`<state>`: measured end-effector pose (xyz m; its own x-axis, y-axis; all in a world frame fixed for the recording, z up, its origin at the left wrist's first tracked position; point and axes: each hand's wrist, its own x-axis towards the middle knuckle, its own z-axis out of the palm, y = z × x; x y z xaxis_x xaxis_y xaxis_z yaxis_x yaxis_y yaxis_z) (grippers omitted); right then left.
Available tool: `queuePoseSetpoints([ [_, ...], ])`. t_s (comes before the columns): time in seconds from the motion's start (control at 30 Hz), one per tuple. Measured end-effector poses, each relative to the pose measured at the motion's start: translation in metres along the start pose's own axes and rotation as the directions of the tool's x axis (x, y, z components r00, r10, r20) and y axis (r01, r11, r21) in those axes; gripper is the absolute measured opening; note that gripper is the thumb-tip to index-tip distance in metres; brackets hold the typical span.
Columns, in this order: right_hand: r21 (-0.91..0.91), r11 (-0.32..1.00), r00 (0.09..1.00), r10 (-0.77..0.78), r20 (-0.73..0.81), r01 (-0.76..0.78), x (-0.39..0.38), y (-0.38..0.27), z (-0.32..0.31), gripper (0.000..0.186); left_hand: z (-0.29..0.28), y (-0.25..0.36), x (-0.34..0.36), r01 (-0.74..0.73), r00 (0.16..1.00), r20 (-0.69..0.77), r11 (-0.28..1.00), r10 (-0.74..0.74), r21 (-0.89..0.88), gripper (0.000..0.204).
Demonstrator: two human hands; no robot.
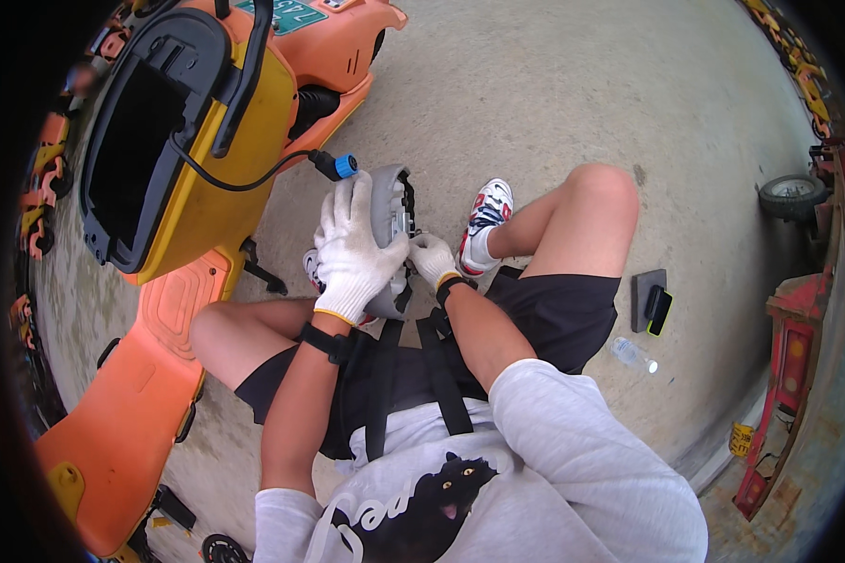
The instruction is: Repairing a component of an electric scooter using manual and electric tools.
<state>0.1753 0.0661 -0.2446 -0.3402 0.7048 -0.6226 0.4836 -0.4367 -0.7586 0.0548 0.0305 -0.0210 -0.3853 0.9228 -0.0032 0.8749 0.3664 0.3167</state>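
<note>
I sit on the concrete ground with a grey moulded housing (392, 202) with black inner parts upright between my legs. My left hand (355, 244), in a white knit glove, grips the housing from its left side, fingers reaching up along it. My right hand (434, 261), gloved too, has curled fingers at the housing's right edge; what they pinch is hidden. Just above my left fingertips, a black cable with a blue connector (345, 165) runs from the yellow scooter front (188, 197), whose black-rimmed compartment is open.
The scooter's orange footboard (122, 394) lies along my left. A phone (657, 310) on a grey block (642, 302) and a plastic bottle (635, 355) sit by my right leg. A rusty red vehicle (787, 375) and a wheel (789, 193) line the right. More scooters show at both rims.
</note>
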Motion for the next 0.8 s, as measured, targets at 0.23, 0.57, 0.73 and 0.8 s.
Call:
queuePoseSetpoints([
  [0.23,0.101,0.991,0.961,0.106,-0.254,-0.083,0.017,0.011,0.009,0.031,0.000,-0.011,-0.004,-0.043,0.999,-0.015,0.998,0.042,-0.037,0.087],
  [0.57,0.430,0.697,0.805,0.576,0.141,-0.574,0.002,-0.020,0.039,0.033,-0.006,-0.019,-0.029,-0.076,0.997,0.007,0.997,0.076,0.014,0.092],
  [0.73,0.246,0.917,0.949,0.311,0.056,-0.314,0.093,0.107,0.043,0.034,0.000,0.030,-0.007,-0.088,0.989,0.121,0.996,0.088,-0.012,0.096],
  [0.8,-0.101,0.991,0.995,0.088,-0.046,-0.093,0.120,0.135,0.027,0.034,-0.007,0.054,0.002,-0.053,0.978,0.196,0.993,0.073,-0.104,0.099],
])
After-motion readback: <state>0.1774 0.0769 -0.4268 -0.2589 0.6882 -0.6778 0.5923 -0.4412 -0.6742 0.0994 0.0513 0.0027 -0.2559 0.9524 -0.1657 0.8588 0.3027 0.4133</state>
